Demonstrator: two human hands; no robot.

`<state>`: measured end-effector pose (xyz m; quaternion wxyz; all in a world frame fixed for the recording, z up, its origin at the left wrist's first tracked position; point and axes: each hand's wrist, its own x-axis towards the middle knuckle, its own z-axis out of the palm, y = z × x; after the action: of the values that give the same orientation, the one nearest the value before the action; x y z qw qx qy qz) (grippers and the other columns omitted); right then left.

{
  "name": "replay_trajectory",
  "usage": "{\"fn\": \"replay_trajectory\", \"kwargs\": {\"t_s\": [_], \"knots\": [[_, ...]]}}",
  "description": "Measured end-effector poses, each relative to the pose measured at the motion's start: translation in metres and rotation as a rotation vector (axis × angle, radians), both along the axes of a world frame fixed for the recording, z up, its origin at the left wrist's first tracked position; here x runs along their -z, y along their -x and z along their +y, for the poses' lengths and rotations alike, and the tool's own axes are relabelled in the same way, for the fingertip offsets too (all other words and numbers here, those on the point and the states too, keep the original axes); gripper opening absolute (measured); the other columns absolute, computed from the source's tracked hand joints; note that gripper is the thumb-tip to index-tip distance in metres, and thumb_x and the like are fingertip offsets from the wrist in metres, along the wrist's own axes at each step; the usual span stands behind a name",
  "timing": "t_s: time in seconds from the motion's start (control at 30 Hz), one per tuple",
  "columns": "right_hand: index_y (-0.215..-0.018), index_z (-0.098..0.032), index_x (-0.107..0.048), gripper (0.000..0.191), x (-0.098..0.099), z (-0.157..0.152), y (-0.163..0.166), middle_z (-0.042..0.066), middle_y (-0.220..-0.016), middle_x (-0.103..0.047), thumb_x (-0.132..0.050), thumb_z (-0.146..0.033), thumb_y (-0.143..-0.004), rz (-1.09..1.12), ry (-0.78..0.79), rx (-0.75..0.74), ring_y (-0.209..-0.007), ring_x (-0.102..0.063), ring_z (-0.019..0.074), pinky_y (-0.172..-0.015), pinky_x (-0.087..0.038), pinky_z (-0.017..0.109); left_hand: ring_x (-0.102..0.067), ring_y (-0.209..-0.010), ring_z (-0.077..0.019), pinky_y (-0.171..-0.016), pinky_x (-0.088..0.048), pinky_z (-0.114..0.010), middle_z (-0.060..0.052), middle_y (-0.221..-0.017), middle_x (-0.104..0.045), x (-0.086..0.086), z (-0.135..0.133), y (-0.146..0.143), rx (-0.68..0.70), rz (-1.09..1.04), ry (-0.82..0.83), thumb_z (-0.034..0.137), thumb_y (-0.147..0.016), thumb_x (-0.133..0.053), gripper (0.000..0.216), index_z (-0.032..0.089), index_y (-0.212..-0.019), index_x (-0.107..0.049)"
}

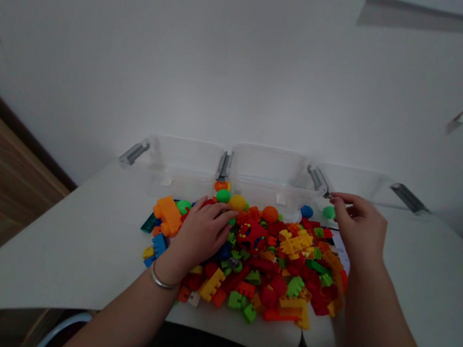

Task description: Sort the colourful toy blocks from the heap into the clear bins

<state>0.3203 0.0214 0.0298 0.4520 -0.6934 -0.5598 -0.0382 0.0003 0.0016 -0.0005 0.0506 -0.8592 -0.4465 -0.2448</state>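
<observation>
A heap of coloured plastic building blocks (270, 263) lies on the white table (69, 241) in front of me. My left hand (201, 233), with a silver bracelet on the wrist, rests palm down on the left side of the heap, fingers curled over the blocks near a green ball (223, 196). My right hand (358, 227) hovers over the heap's far right edge, its fingers pinched together next to a small green ball (328, 212); what they hold is too small to make out. Yellow, orange and blue balls lie along the heap's far edge.
Three clear plastic bins stand in a row against the wall behind the heap: the left bin (184, 160), the middle bin (267, 170) and the right bin (362, 186), with grey latches. A large orange block (167, 215) sits at the heap's left. Wooden floor lies to the left.
</observation>
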Motion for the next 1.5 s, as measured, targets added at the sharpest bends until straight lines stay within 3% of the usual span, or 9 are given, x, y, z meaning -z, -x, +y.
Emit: {"fn": "replay_trajectory", "kwargs": {"t_s": [0.1, 0.2, 0.27, 0.37, 0.73, 1.0, 1.3, 1.4, 1.5], "knots": [[-0.102, -0.025, -0.073, 0.036, 0.003, -0.005, 0.01, 0.004, -0.072, -0.07, -0.053, -0.047, -0.081, -0.06, 0.329, 0.043, -0.065, -0.063, 0.021, -0.062, -0.046, 0.031, -0.061, -0.108, -0.0239, -0.108, -0.036, -0.053, -0.008, -0.119, -0.065, 0.001, 0.001, 0.0, 0.019, -0.008, -0.009, 0.022, -0.091, -0.05, 0.031, 0.021, -0.12, -0.062], [-0.108, -0.024, -0.07, 0.037, 0.011, 0.001, 0.016, 0.009, -0.099, -0.072, -0.049, -0.044, -0.086, -0.247, 0.526, 0.01, -0.086, -0.066, 0.025, -0.072, -0.048, 0.033, -0.061, -0.108, -0.0234, -0.108, -0.035, -0.052, -0.008, -0.119, -0.065, 0.002, 0.001, 0.001, 0.026, -0.018, -0.019, 0.021, -0.091, -0.05, 0.031, 0.021, -0.119, -0.062], [-0.114, -0.02, -0.067, 0.036, 0.017, 0.009, 0.019, 0.011, -0.121, -0.066, -0.046, -0.035, -0.088, -0.351, 0.555, -0.053, -0.102, -0.063, 0.0249, -0.082, -0.047, 0.032, -0.061, -0.107, -0.0231, -0.108, -0.036, -0.052, -0.008, -0.118, -0.065, 0.002, 0.001, 0.0, 0.029, -0.026, -0.023, 0.021, -0.091, -0.051, 0.03, 0.022, -0.119, -0.062], [-0.12, -0.018, -0.063, 0.038, 0.022, 0.021, 0.022, 0.013, -0.133, -0.059, -0.042, -0.022, -0.088, -0.461, 0.628, -0.096, -0.109, -0.061, 0.025, -0.085, -0.047, 0.033, -0.06, -0.108, -0.0231, -0.108, -0.036, -0.052, -0.008, -0.118, -0.065, 0.002, 0.001, 0.0, 0.034, -0.032, -0.019, 0.021, -0.091, -0.051, 0.03, 0.022, -0.119, -0.062], [-0.122, -0.015, -0.058, 0.038, 0.028, 0.045, 0.019, 0.019, -0.122, -0.063, -0.041, -0.018, -0.088, -0.583, 0.852, -0.082, -0.107, -0.065, 0.0274, -0.08, -0.048, 0.036, -0.06, -0.108, -0.0232, -0.108, -0.037, -0.051, -0.008, -0.119, -0.064, 0.001, 0.001, 0.001, 0.043, -0.022, -0.024, 0.02, -0.091, -0.05, 0.031, 0.021, -0.119, -0.062], [-0.119, -0.018, -0.061, 0.037, 0.02, 0.042, 0.023, 0.017, -0.117, -0.066, -0.043, -0.029, -0.088, -0.572, 0.81, -0.011, -0.103, -0.066, 0.029, -0.078, -0.05, 0.037, -0.06, -0.108, -0.0238, -0.108, -0.037, -0.051, -0.008, -0.12, -0.064, 0.001, 0.001, 0.0, 0.044, -0.011, -0.018, 0.019, -0.091, -0.049, 0.032, 0.02, -0.119, -0.062], [-0.119, -0.024, -0.063, 0.043, -0.008, -0.01, 0.021, 0.012, -0.109, -0.069, -0.044, -0.046, -0.088, -0.524, 0.601, 0.093, -0.096, -0.066, 0.0308, -0.073, -0.051, 0.04, -0.061, -0.106, -0.0232, -0.105, -0.04, -0.05, -0.008, -0.118, -0.065, 0.002, 0.001, 0.0, 0.034, -0.033, -0.042, 0.02, -0.091, -0.049, 0.03, 0.021, -0.118, -0.063], [-0.118, -0.025, -0.064, 0.045, -0.013, -0.021, 0.013, 0.013, -0.106, -0.069, -0.049, -0.05, -0.084, -0.418, 0.461, 0.167, -0.096, -0.064, 0.033, -0.074, -0.051, 0.044, -0.061, -0.107, -0.0232, -0.105, -0.041, -0.05, -0.008, -0.118, -0.065, 0.002, 0.001, 0.0, 0.035, -0.04, -0.04, 0.019, -0.09, -0.049, 0.031, 0.021, -0.118, -0.063], [-0.127, -0.025, -0.058, 0.05, -0.017, -0.021, 0.003, 0.011, -0.105, -0.068, -0.051, -0.049, -0.083, -0.279, 0.173, 0.209, -0.093, -0.063, 0.0308, -0.08, -0.05, 0.047, -0.061, -0.108, -0.0231, -0.105, -0.042, -0.049, -0.008, -0.119, -0.065, 0.002, 0.001, 0.0, 0.038, -0.053, -0.04, 0.019, -0.09, -0.05, 0.031, 0.021, -0.118, -0.063]]}}
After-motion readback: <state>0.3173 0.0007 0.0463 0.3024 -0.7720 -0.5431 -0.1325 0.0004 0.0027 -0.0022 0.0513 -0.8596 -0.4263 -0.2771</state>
